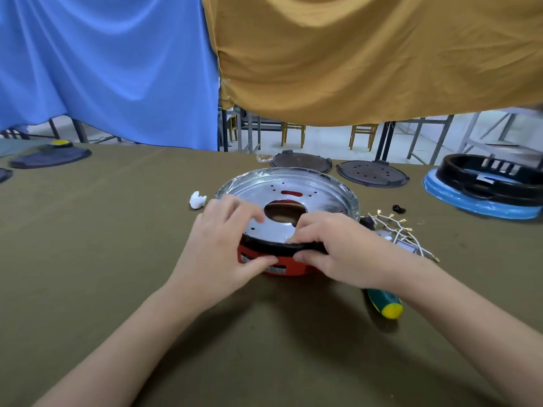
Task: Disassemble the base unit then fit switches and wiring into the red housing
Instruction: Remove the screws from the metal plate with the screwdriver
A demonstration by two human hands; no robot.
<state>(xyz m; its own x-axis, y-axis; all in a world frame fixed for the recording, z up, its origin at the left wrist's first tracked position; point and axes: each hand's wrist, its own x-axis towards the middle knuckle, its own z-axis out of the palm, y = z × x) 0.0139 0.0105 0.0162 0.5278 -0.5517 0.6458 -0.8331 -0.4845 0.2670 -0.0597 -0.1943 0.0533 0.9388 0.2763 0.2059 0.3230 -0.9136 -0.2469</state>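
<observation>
The red housing (283,267) stands at the middle of the table, with a black rim ring (282,247) round its near edge and a silver metal plate (305,186) with a central hole seated in it. My left hand (223,245) grips the near left of the unit, fingers on the plate and thumb on the red wall. At the near right, my right hand (332,242) pinches the black rim ring. A bundle of white wires (399,230) with brass terminals lies on the table just right of the housing.
A green and yellow screwdriver (386,304) lies under my right forearm. Two dark round plates (371,173) lie behind the housing, and a black ring on a blue base (482,198) is at the far right. A white scrap (197,199) sits left of the unit. Dark pads (50,157) lie at far left.
</observation>
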